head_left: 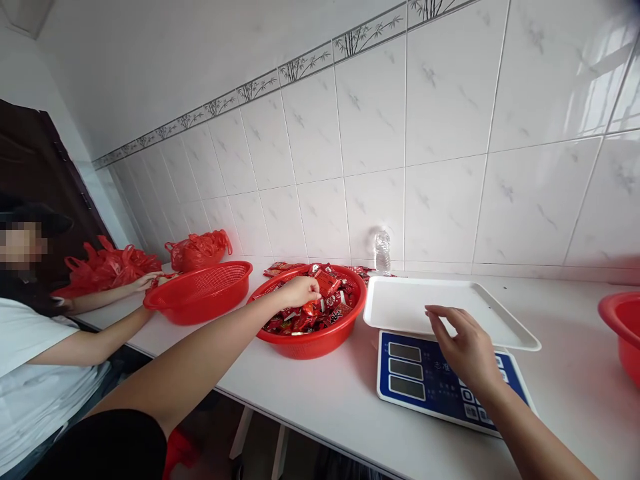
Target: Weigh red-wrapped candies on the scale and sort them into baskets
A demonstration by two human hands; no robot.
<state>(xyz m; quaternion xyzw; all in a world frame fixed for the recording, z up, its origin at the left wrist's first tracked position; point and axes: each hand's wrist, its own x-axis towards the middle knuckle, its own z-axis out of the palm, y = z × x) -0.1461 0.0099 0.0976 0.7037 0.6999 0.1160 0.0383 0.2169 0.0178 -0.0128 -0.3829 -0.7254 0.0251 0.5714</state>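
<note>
My left hand [299, 291] reaches into a red basket [310, 342] full of small red wrapped packets [325, 303], with fingers curled down onto them; what it grips is hidden. My right hand [463, 347] hovers over the front edge of the white tray [400, 303] that sits on a blue and white scale [415, 373]. Its fingers are spread and hold nothing.
A second red basket [200, 293] stands left of the first, with a seated person's hands [145, 281] beside it. Red plastic bags [107, 267] pile up at the far left. A clear bottle [383, 252] stands against the tiled wall. Another red basket [623, 327] shows at the right edge.
</note>
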